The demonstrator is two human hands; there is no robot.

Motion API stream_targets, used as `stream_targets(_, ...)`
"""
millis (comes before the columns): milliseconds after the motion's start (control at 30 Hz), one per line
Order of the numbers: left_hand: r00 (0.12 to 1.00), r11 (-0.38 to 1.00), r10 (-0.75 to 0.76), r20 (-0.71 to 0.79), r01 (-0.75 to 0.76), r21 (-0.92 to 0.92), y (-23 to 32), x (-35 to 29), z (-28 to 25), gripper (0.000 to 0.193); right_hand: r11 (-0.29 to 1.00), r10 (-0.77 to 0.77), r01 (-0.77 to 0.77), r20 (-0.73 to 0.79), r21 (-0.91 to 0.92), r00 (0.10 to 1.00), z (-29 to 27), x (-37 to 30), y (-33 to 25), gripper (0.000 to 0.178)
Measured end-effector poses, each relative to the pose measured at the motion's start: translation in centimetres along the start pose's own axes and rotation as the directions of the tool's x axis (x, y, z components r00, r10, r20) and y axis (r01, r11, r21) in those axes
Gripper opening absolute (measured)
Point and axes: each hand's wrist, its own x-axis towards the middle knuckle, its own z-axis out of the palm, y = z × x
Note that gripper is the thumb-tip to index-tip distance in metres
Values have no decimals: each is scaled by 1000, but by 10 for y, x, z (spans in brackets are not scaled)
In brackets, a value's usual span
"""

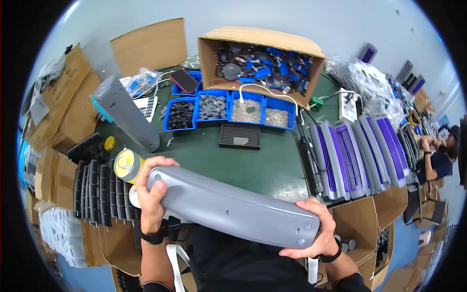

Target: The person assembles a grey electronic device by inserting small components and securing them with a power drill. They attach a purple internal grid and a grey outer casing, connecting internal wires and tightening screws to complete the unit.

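Though aloft, casing [233, 204] near tabletop [262, 168] edge

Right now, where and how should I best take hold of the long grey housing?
Probably by both ends, coming from left and right, where your left grip and right grip are on the long grey housing. It's long, gently curved and slanted, right end lower in view, so holding both ends should steady it better than one mid-length hold.
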Motion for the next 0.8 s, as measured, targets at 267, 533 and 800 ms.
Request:
stream_targets(267,976,981,-179,-123,187,49,-6,-24,22,39,967,232,-243,132,72,964,-26,8,3,95)
stream_targets(533,767,572,-581,-271,622,534,-88,61,61,75,673,721,-724,-81,-149,688,-8,84,145,85)
stream_targets(800,925,454,-367,-102,274,848,-92,63,64,53,759,637,-597,-108,261,763,6,75,180,49)
